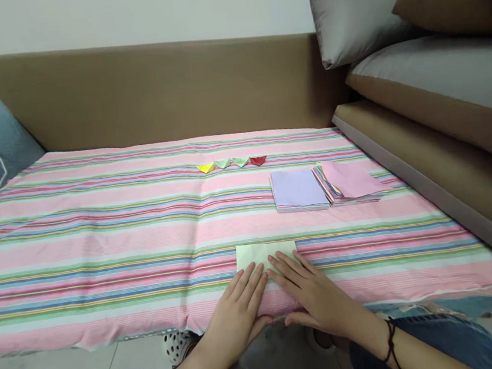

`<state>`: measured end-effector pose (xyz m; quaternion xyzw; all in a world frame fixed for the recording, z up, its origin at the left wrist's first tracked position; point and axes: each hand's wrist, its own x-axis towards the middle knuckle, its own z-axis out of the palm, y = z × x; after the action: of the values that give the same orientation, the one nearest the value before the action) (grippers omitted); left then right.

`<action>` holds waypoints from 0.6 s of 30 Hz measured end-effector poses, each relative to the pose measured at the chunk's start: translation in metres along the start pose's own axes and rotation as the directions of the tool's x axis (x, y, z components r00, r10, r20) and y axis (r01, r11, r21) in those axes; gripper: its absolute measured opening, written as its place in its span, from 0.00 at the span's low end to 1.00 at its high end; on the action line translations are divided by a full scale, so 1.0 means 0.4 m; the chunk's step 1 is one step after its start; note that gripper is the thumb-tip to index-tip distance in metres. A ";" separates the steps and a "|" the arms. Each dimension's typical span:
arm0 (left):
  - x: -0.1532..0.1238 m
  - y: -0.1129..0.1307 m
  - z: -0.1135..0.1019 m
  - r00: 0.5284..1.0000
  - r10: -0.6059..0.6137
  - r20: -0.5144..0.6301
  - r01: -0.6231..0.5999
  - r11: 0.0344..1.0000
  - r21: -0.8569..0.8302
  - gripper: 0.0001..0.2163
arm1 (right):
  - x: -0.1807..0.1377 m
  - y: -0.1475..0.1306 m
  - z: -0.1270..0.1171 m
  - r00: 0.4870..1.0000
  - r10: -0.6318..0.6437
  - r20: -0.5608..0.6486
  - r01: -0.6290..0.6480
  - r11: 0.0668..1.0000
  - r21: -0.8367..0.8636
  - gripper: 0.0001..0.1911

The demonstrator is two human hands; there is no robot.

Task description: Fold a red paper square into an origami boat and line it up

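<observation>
A pale green sheet of paper point(265, 250) lies flat near the front edge of the striped cloth, apparently folded in half. My left hand point(242, 303) rests flat on its left side with the fingers stretched out. On its right side my right hand point(309, 290) lies flat too, fingers spread. The fingertips of both hands nearly meet at the middle and cover the paper's lower part. Both thumbs hang near the cloth's edge. A dark cord bracelet circles my right wrist.
Small folded paper boats, yellow point(205, 168), pale green point(240, 162) and red point(258, 160) among them, stand in a row farther back. A lavender paper stack point(298, 188) lies beside a pink-topped stack point(352, 178). Cushions point(447, 78) pile up at the right; a brown panel point(164, 93) stands behind.
</observation>
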<state>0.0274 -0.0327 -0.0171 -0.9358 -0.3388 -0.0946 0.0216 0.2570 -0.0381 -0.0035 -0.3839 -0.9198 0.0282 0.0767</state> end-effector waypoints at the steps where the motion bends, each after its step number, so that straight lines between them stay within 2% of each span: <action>1: -0.002 -0.001 -0.002 1.000 -0.016 -0.012 0.016 1.000 -0.002 0.31 | -0.005 0.003 -0.001 1.000 0.008 0.001 -0.009 1.000 0.001 0.42; 7: -0.014 -0.006 -0.011 0.986 -0.107 -0.130 0.112 0.993 0.031 0.25 | -0.052 0.026 0.013 0.989 0.146 -0.019 -0.146 0.989 0.019 0.40; 10: -0.014 -0.002 -0.007 0.979 -0.116 -0.168 0.122 0.992 0.028 0.24 | -0.058 0.042 -0.007 0.977 0.205 -0.063 -0.195 0.972 0.132 0.34; 12: -0.012 0.002 -0.001 0.975 -0.116 -0.187 0.125 0.991 0.036 0.24 | -0.050 0.037 -0.056 0.955 0.260 -0.145 -0.212 0.935 0.286 0.26; 14: -0.011 0.006 0.005 0.974 -0.118 -0.196 0.130 0.990 0.051 0.24 | -0.040 0.010 -0.131 0.893 0.352 -0.279 -0.190 0.859 0.475 0.20; 16: -0.009 0.010 0.010 0.973 -0.129 -0.193 0.140 0.989 0.045 0.24 | -0.037 -0.035 -0.215 0.847 0.380 -0.372 -0.080 0.782 0.618 0.16; 18: -0.009 0.011 0.014 0.972 -0.144 -0.186 0.150 0.989 0.019 0.24 | -0.046 -0.084 -0.283 0.809 0.378 -0.450 0.000 0.766 0.643 0.17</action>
<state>0.0282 -0.0378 -0.0231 -0.8950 -0.4052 -0.1762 0.0613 0.2648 -0.0756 0.1095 -0.4235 -0.7501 0.2213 0.4572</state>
